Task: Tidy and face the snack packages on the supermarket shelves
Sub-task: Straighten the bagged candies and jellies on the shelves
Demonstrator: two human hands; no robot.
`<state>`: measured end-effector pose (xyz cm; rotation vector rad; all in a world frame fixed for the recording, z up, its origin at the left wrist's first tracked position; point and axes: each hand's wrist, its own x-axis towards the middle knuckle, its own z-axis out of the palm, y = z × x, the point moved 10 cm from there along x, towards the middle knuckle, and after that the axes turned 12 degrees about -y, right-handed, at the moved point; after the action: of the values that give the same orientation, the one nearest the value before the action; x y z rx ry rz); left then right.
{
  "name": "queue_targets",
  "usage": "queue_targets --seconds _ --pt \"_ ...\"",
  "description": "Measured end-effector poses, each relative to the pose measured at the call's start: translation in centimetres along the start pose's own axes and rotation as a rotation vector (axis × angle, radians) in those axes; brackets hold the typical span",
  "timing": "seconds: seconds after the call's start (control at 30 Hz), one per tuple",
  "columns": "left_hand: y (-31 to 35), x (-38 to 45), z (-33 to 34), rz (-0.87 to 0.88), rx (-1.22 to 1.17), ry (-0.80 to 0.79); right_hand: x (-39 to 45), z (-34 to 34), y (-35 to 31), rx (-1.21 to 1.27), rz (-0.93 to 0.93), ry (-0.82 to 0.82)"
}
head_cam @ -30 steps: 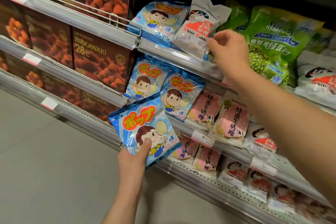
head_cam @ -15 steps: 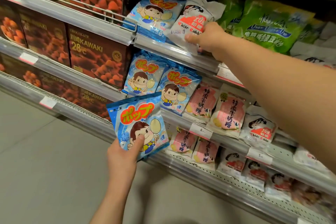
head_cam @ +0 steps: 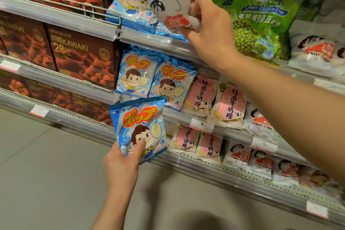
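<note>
L hand (head_cam: 121, 164): I see it low, near centre, gripping a blue pop-candy bag (head_cam: 139, 127) by its bottom edge, thumb across the front; bag upright, facing me, held off the shelves.
R hand (head_cam: 209, 30): up at the top shelf, fingers curled round the lower end of a white rabbit-candy bag (head_cam: 166, 0); bag lifted, tilted, front partly crumpled.
Top shelf (head_cam: 149, 37): 1 blue bag (head_cam: 130, 7) leaning behind the white one; green pea-snack bags (head_cam: 261, 18) to the right; more white bags (head_cam: 315, 50) far right.
Mid shelf (head_cam: 186, 117): 2 blue bags (head_cam: 155, 82) side by side, facing out; pink milk-candy bags (head_cam: 216, 97) just right of them; white bag beyond.
Low shelf (head_cam: 214, 166): pink bags, then a row of white bags to the right, far end blurred.
Left bays: brown chocolate boxes (head_cam: 82, 56) on 3 levels, fronts out.
Price tags (head_cam: 202, 124): on the shelf rails; digits mostly unreadable.
Floor (head_cam: 46, 173): grey, near left.
</note>
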<state>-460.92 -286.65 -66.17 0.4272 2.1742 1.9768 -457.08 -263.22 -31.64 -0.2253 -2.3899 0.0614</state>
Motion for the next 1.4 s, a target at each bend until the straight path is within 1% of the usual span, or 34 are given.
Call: queue_targets --seconds 0.07,0.17,0.2,0.3,0.37,0.47,0.53,0.6,0.67,0.73,0.77,0.9,1.0,1.13,1.2,1.27,1.3,1.33,1.4 --pt "0.0 0.0 0.5 -0.006 0.005 -0.015 -2.4 -0.1 -0.4 0.073 -0.033 -0.041" --pt "0.2 -0.1 0.7 0.009 0.008 -0.002 -7.1 0.9 -0.2 0.19 -0.072 -0.161" --pt "0.4 -0.2 0.7 0.019 0.01 0.007 -8.8 1.5 0.1 0.195 -0.08 -0.205" --pt "0.9 -0.2 1.7 0.045 0.028 0.002 -14.6 3.8 2.8 0.098 -0.097 -0.35" --pt "1.1 -0.3 2.7 0.048 0.043 -0.026 -18.5 4.8 5.9 0.112 -0.007 -0.438" --pt "1.0 -0.4 3.7 0.037 0.078 -0.055 -24.0 4.7 11.8 0.235 0.259 -0.499" --pt "0.9 -0.6 4.2 0.017 0.071 -0.06 -26.9 3.2 15.7 0.28 0.429 -0.455" --pt "1.2 -1.0 4.9 0.003 0.094 -0.08 -29.3 1.0 20.0 0.309 0.608 -0.337" --pt "1.8 -1.4 5.8 0.016 0.111 -0.11 -31.8 -1.0 24.4 0.391 0.781 -0.199" --pt "2.3 -1.8 6.5 0.03 0.095 -0.137 -33.7 -2.1 27.7 0.456 0.896 -0.11" --pt "2.4 -1.9 6.8 0.03 0.084 -0.149 -34.4 -2.3 29.0 0.473 0.938 -0.101" --pt "2.5 -2.2 7.7 0.037 0.073 -0.172 -35.5 -2.0 31.8 0.508 1.0 -0.151" --pt "2.4 -2.5 8.1 0.031 0.069 -0.175 -35.4 -2.0 32.8 0.43 0.995 -0.202" --pt "2.3 -2.8 9.3 0.034 0.074 -0.186 -35.3 -3.9 34.0 0.279 1.005 -0.192" --pt "2.3 -2.9 9.8 0.038 0.085 -0.2 -35.8 -3.8 34.5 0.209 1.021 -0.249" --pt "2.5 -3.1 10.5 0.049 0.102 -0.219 -36.6 -2.5 34.4 0.185 1.039 -0.348" --pt "2.5 -3.2 10.9 0.056 0.1 -0.232 -36.9 -2.0 34.2 0.173 1.035 -0.372" --pt "2.4 -3.2 11.2 0.057 0.102 -0.24 -37.0 -1.9 34.1 0.149 1.026 -0.366" --pt "1.8 -3.3 11.7 0.045 0.107 -0.255 -36.7 -2.7 33.7 0.053 0.989 -0.281"
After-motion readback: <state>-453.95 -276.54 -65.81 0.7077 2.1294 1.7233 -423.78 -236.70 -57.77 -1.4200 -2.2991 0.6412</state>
